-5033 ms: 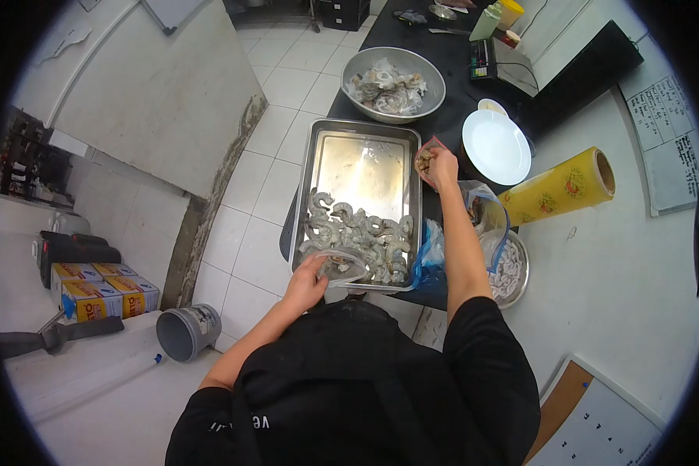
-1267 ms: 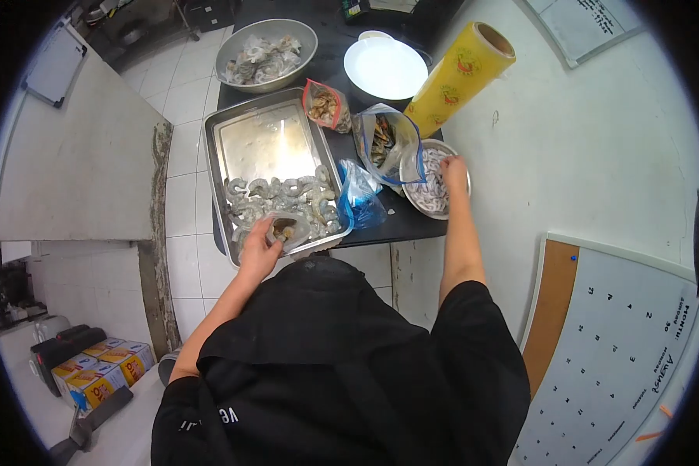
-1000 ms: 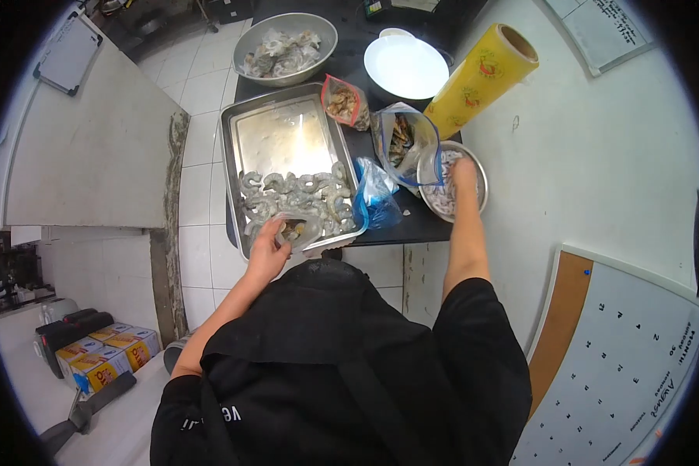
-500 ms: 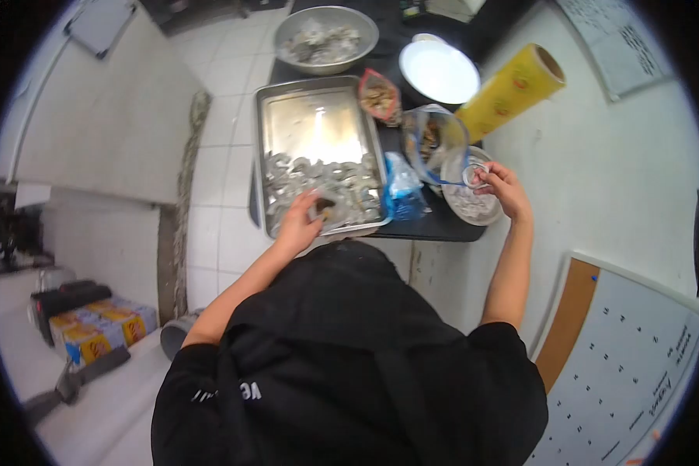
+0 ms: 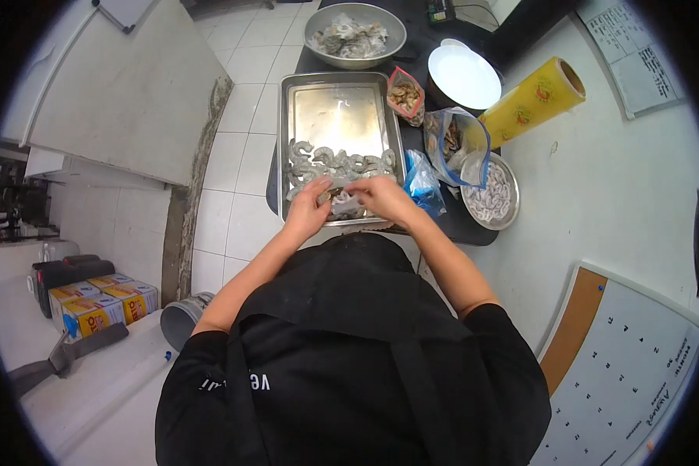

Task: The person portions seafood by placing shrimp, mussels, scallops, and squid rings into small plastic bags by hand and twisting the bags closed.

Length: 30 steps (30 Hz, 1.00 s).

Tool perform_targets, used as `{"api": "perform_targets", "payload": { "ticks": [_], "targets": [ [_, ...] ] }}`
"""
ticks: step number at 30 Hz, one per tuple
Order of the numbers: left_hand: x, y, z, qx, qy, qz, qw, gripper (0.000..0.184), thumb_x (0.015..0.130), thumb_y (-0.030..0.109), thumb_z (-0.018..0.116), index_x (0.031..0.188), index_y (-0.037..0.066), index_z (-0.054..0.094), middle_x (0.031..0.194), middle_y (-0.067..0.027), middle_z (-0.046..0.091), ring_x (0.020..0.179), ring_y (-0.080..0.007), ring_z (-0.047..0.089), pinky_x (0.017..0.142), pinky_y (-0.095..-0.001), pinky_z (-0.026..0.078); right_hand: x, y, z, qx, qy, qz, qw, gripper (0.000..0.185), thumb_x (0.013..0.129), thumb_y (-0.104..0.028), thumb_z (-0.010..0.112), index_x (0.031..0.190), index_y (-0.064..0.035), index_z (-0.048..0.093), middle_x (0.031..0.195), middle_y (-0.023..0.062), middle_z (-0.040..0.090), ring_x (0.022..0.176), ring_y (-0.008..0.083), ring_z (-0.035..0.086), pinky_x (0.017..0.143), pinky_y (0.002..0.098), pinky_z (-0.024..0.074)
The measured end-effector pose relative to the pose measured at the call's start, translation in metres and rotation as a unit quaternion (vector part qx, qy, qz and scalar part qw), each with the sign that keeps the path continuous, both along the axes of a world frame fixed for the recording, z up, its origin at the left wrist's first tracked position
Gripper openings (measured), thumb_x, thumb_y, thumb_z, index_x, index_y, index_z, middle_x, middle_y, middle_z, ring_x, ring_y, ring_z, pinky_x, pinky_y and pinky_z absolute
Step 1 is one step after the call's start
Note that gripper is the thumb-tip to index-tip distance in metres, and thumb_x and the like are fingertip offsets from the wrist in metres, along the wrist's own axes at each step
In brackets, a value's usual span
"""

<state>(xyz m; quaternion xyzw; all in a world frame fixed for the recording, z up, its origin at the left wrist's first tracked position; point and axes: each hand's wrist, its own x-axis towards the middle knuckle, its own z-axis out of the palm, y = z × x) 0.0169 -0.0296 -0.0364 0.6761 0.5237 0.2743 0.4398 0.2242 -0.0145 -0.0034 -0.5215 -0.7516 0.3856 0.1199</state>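
Note:
My left hand (image 5: pixel 309 206) pinches one side of a small clear bag (image 5: pixel 340 203) over the near edge of the metal tray (image 5: pixel 285 116). Closed on the bag's other side is my right hand (image 5: pixel 384 199). Brown and whitish pieces show inside the bag. Rows of grey shrimp (image 5: pixel 330 159) lie in the tray's near half. Right of the tray are a red-edged bag (image 5: pixel 406 95) of brown pieces, a blue bag (image 5: pixel 423 185) and a blue-edged zip bag (image 5: pixel 456 145) with dark pieces. A steel bowl (image 5: pixel 507 220) holds whitish strips (image 5: pixel 491 194).
Behind the tray stands a large metal bowl (image 5: pixel 355 60) with bagged contents. A white plate (image 5: pixel 464 75) and a yellow film roll (image 5: pixel 532 102) are at the right, near the wall. Yellow boxes (image 5: pixel 105 301) and a grey bucket (image 5: pixel 185 318) are at the lower left.
My right hand has moved left from the steel bowl, where it held a whitish strip, to the small bag. My left hand stays at that bag. The view has shifted.

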Motion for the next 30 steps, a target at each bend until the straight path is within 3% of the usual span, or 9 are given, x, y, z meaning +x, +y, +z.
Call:
{"api": "perform_targets", "payload": {
  "ticks": [2, 6, 8, 10, 12, 22, 26, 29, 30],
  "targets": [
    [-0.005, 0.001, 0.005, -0.037, -0.028, 0.012, 0.999, 0.041, 0.078, 0.000, 0.053, 0.118, -0.005, 0.056, 0.129, -0.0161, 0.051, 0.064, -0.0167, 0.062, 0.063, -0.0275, 0.052, 0.003, -0.002, -0.007, -0.005, 0.079, -0.080, 0.994, 0.025, 0.084, -0.015, 0.061, 0.104, -0.0025, 0.064, 0.090, 0.0162, 0.067, 0.085, 0.0280, 0.065, 0.074, 0.0365, 0.0506],
    [-0.009, 0.005, 0.017, -0.055, -0.077, 0.006, 0.996, 0.033, 0.081, 0.000, 0.053, 0.113, -0.003, 0.059, 0.124, -0.0159, 0.053, 0.065, -0.0167, 0.064, 0.064, -0.0274, 0.052, -0.001, -0.003, -0.052, 0.247, -0.036, -0.131, 0.960, 0.018, 0.082, -0.019, 0.062, 0.086, -0.0016, 0.065, 0.073, 0.0158, 0.066, 0.074, 0.0332, 0.065, 0.069, 0.0411, 0.0503],
    [-0.014, 0.007, 0.021, -0.050, -0.076, 0.016, 0.996, 0.030, 0.082, 0.000, 0.054, 0.111, -0.003, 0.060, 0.123, -0.0153, 0.054, 0.066, -0.0163, 0.064, 0.064, -0.0274, 0.053, 0.002, 0.011, -0.061, -0.153, 0.127, -0.092, 0.976, 0.019, 0.083, -0.018, 0.061, 0.088, -0.0002, 0.065, 0.074, 0.0161, 0.066, 0.068, 0.0270, 0.066, 0.064, 0.0370, 0.0504],
    [-0.018, 0.008, 0.028, -0.011, -0.086, 0.031, 0.996, 0.025, 0.081, 0.000, 0.057, 0.106, -0.002, 0.062, 0.116, -0.0141, 0.057, 0.069, -0.0153, 0.065, 0.064, -0.0269, 0.052, 0.001, 0.014, -0.031, 0.000, 0.104, -0.128, 0.986, 0.020, 0.085, -0.018, 0.058, 0.093, -0.0010, 0.066, 0.073, 0.0135, 0.066, 0.060, 0.0212, 0.065, 0.060, 0.0343, 0.0497],
    [-0.019, 0.009, 0.038, -0.021, -0.073, 0.041, 0.996, 0.021, 0.081, -0.002, 0.057, 0.101, -0.002, 0.063, 0.109, -0.0125, 0.059, 0.072, -0.0152, 0.065, 0.065, -0.0260, 0.053, 0.004, 0.015, -0.001, -0.043, 0.141, -0.176, 0.973, 0.020, 0.083, -0.018, 0.061, 0.093, -0.0015, 0.067, 0.075, 0.0129, 0.066, 0.068, 0.0219, 0.066, 0.064, 0.0350, 0.0501],
    [-0.009, 0.016, 0.034, -0.021, -0.207, 0.072, 0.976, 0.023, 0.090, 0.005, 0.056, 0.112, 0.000, 0.056, 0.088, -0.0042, 0.062, 0.068, -0.0088, 0.061, 0.059, -0.0233, 0.052, -0.071, 0.010, -0.041, 0.318, 0.181, -0.106, 0.924, 0.028, 0.081, -0.017, 0.066, 0.105, -0.0037, 0.059, 0.092, 0.0144, 0.062, 0.087, 0.0343, 0.061, 0.076, 0.0388, 0.0490],
    [-0.050, 0.026, 0.078, 0.094, -0.046, 0.116, 0.988, 0.066, 0.077, 0.026, 0.074, 0.132, 0.006, 0.045, 0.106, -0.0108, 0.061, 0.064, -0.0099, 0.058, 0.050, -0.0235, 0.047, -0.065, 0.035, -0.015, 0.203, 0.201, -0.072, 0.956, 0.020, 0.079, -0.019, 0.066, 0.094, -0.0077, 0.062, 0.083, 0.0142, 0.062, 0.079, 0.0346, 0.061, 0.067, 0.0386, 0.0484],
    [-0.082, 0.045, 0.087, 0.198, -0.094, -0.048, 0.974, 0.120, 0.048, 0.040, 0.088, 0.146, 0.012, 0.023, 0.139, -0.0118, 0.040, 0.096, -0.0161, 0.056, 0.081, -0.0334, 0.048, -0.058, 0.043, 0.041, 0.185, 0.229, 0.072, 0.953, 0.015, 0.076, -0.018, 0.067, 0.085, -0.0065, 0.064, 0.075, 0.0130, 0.063, 0.067, 0.0306, 0.061, 0.060, 0.0349, 0.0473],
    [-0.082, 0.052, 0.088, 0.201, -0.095, -0.048, 0.974, 0.120, 0.048, 0.040, 0.088, 0.146, 0.012, 0.023, 0.139, -0.0118, 0.040, 0.096, -0.0161, 0.056, 0.081, -0.0334, 0.048, -0.058, 0.043, 0.058, 0.188, 0.228, 0.073, 0.952, 0.015, 0.076, -0.018, 0.067, 0.085, -0.0065, 0.064, 0.075, 0.0130, 0.063, 0.067, 0.0306, 0.061, 0.060, 0.0349, 0.0473]
  ]
}}
